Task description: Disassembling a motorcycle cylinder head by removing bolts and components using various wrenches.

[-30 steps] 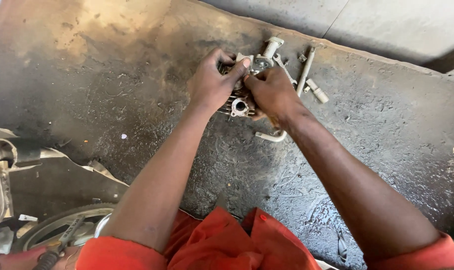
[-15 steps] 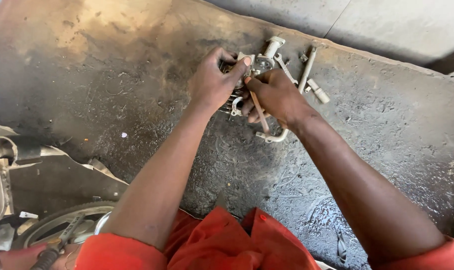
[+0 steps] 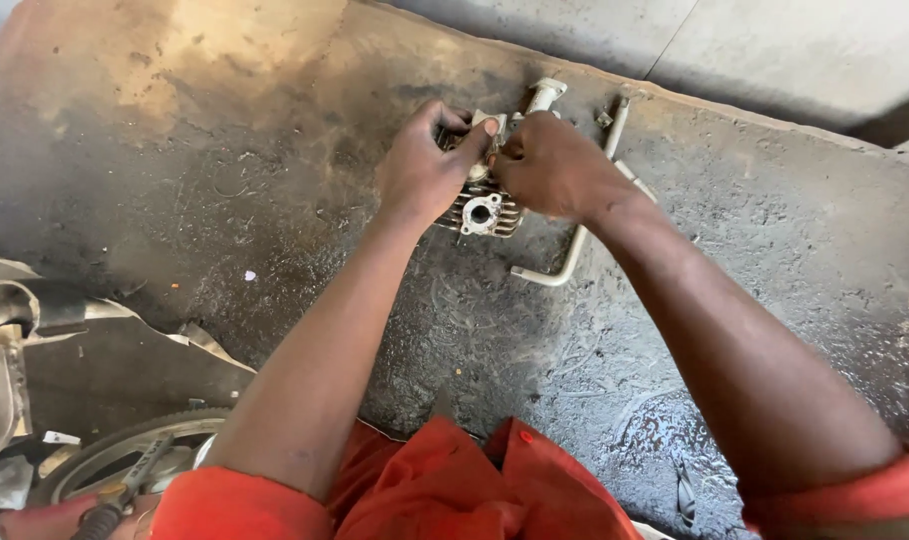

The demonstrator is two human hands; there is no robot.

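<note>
Small finned metal engine part (image 3: 482, 208) lying on a grimy, oil-blackened slab (image 3: 224, 170), gripped from both sides. Left hand (image 3: 424, 165) wrapped around the part's left edge, thumb pressed over its top. Right hand (image 3: 556, 165) closed over the part's upper right, fingers curled tight on something hidden beneath them. Thin reddish rod, visible half a second ago slanting just below the part's right side, now gone from sight; whether tucked inside the right hand, impossible to tell. Both hands drawn closer together above the part than a moment ago. Bent pale metal bar (image 3: 564, 262) just right of the part, touching the slab. Wheel rim (image 3: 124, 455) far below-left of the part.
</note>
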